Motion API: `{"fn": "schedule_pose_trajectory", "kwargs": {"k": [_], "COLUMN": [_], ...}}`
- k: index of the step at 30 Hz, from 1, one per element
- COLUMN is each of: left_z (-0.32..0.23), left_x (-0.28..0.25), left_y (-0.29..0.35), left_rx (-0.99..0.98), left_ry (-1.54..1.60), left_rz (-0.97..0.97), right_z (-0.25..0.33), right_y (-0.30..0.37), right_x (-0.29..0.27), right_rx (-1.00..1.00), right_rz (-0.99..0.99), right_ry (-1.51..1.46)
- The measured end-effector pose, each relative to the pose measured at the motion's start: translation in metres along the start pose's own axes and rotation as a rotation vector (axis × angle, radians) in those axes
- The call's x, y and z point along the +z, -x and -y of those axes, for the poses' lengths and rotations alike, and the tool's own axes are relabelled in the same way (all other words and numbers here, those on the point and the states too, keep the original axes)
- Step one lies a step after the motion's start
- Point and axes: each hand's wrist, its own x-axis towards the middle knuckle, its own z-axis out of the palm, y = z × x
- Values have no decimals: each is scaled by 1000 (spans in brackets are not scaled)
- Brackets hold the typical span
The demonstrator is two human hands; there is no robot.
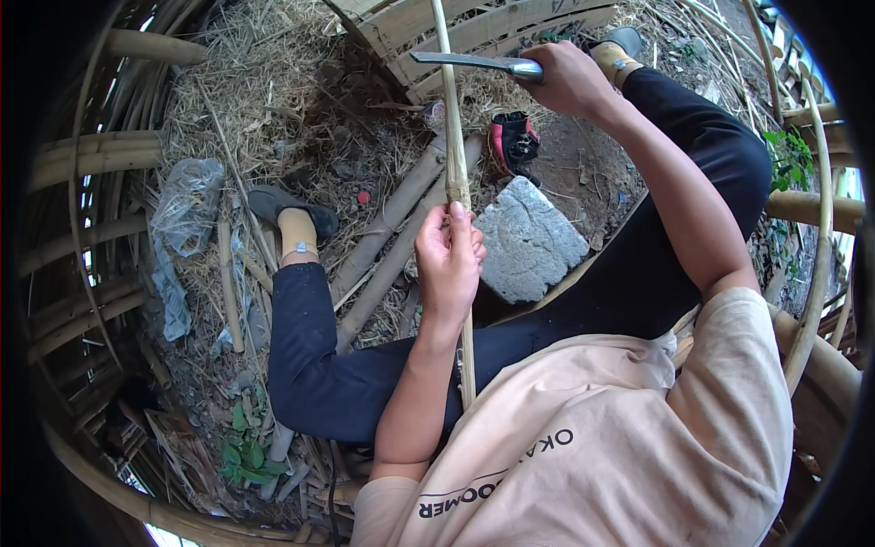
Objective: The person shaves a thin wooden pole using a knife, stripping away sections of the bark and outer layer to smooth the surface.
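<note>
A long bamboo strip (453,137) runs upright through the picture, its lower end against my lap. My left hand (449,260) is closed around its middle, thumb pressed along the front. Over at the upper right, my right hand (574,82) grips the metallic handle of a knife (474,62). The blade points left and crosses the strip well above my left hand; whether its edge bites into the strip I cannot tell. A rough grey stone block (529,242) lies on the ground just right of my left hand.
Bamboo poles (392,205) lie on the ground between my legs. Beyond them are a slatted wooden crate (492,36) and a red-and-black item (515,141). Straw, a clear plastic bag (187,205) and a green plant (251,451) are on the left. Bamboo railings surround me.
</note>
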Motion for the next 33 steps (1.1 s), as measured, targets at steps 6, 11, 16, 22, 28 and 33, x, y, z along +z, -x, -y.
{"fn": "schedule_pose_trajectory", "kwargs": {"k": [6,11,16,22,28,33], "left_z": [2,2,-3,0,1,-10], "left_x": [1,-1,-2,-4,-5,-14], "left_y": [-1,-4,-4,-6,-7,-9], "left_rx": [2,14,11,39,45,-17], "left_ry": [13,-22,-21,-51,-73,-212], "left_rz": [13,-13,-22,-18,1,63], "right_z": [4,8,15,28,27,34], "right_y": [4,6,11,18,20,20], "right_x": [0,1,5,4,7,1], "right_rx": [-51,-87,-146,-204,-218,-217], "right_rz": [8,53,102,128,128,204], "right_ry": [-22,-31,-38,-60,-74,-31]}}
